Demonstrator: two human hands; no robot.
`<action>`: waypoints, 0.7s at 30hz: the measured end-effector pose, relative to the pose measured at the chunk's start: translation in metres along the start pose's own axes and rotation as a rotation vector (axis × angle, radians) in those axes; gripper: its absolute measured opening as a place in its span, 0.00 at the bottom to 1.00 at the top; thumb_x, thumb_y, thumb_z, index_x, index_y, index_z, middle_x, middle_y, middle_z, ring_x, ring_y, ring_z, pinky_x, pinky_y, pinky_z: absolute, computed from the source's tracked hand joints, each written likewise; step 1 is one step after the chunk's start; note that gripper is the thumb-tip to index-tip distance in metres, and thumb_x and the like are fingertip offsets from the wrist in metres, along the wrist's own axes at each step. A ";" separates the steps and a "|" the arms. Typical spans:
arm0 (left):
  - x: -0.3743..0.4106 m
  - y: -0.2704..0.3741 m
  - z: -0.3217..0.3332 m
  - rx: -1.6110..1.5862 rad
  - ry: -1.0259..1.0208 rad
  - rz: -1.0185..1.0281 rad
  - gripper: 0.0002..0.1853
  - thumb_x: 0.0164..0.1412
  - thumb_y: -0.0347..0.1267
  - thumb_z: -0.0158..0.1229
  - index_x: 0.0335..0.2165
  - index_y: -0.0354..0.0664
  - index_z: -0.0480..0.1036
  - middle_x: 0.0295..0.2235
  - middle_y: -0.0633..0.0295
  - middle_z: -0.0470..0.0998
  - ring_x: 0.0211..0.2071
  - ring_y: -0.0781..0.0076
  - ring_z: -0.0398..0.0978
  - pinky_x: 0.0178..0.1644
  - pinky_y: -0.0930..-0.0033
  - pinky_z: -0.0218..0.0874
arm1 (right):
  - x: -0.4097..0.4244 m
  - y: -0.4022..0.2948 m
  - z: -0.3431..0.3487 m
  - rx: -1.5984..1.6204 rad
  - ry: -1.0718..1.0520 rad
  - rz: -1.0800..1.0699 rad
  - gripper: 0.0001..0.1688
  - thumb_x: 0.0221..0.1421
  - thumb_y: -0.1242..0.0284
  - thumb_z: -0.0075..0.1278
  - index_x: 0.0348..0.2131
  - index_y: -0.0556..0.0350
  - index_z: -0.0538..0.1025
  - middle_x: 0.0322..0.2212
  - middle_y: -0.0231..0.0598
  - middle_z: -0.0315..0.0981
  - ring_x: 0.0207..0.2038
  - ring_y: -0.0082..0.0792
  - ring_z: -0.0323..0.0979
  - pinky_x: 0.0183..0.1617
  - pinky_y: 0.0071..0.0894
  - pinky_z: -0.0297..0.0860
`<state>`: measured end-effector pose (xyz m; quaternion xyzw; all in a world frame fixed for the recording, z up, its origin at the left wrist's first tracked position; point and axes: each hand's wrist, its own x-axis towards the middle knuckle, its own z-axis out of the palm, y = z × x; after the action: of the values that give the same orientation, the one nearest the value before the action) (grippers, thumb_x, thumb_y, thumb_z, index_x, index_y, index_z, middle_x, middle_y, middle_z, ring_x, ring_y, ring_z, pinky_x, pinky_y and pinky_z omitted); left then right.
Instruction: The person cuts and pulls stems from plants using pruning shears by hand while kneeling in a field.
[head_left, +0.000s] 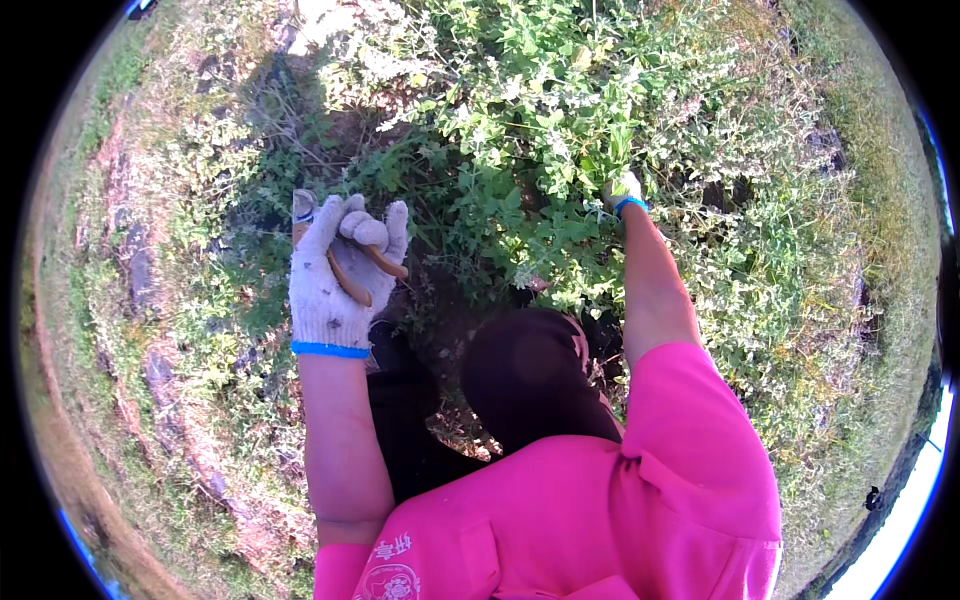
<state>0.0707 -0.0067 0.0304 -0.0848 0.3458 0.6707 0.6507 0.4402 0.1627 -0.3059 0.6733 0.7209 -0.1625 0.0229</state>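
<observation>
My left hand (349, 262), in a white knitted glove with a blue cuff, is closed around the orange-brown handles (349, 279) of a hand tool, most likely pruning shears. The tool's metal end (304, 204) shows beyond the glove at the upper left. My right hand (624, 187), gloved the same way, reaches into leafy green plants (555, 157) on the right. Leaves hide its fingers, so what it touches or holds cannot be told. Both arms are extended forward, above my dark-clad knees.
Dense low plants and grass (750, 300) surround me. Dark strips of ground cover (161, 382) run between weedy rows on the left. My bent knee (525, 375) is close to the foliage. Another small dark figure or object (871, 499) stands far off at the right.
</observation>
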 end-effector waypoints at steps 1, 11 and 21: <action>0.001 0.000 -0.002 -0.012 -0.004 -0.018 0.10 0.62 0.30 0.49 0.29 0.33 0.71 0.18 0.65 0.69 0.20 0.68 0.70 0.52 0.54 0.62 | -0.005 0.002 -0.005 -0.175 0.012 -0.163 0.15 0.47 0.64 0.45 0.26 0.52 0.79 0.29 0.45 0.77 0.34 0.46 0.75 0.40 0.43 0.70; -0.006 0.006 -0.005 0.108 -0.027 0.052 0.10 0.63 0.33 0.50 0.30 0.38 0.72 0.18 0.72 0.70 0.22 0.74 0.71 0.43 0.56 0.64 | -0.127 0.030 -0.153 0.239 0.146 0.246 0.20 0.54 0.59 0.45 0.33 0.57 0.78 0.29 0.56 0.75 0.35 0.52 0.74 0.42 0.42 0.69; -0.003 0.008 -0.016 0.086 -0.098 0.013 0.11 0.63 0.33 0.49 0.32 0.34 0.70 0.19 0.70 0.70 0.22 0.76 0.70 0.36 0.61 0.64 | -0.183 -0.008 -0.286 0.822 0.540 0.267 0.15 0.56 0.66 0.50 0.35 0.60 0.78 0.19 0.29 0.72 0.19 0.15 0.60 0.23 0.18 0.58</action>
<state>0.0583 -0.0176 0.0234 -0.0214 0.3426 0.6628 0.6654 0.5020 0.0617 0.0129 0.7310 0.4852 -0.2487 -0.4104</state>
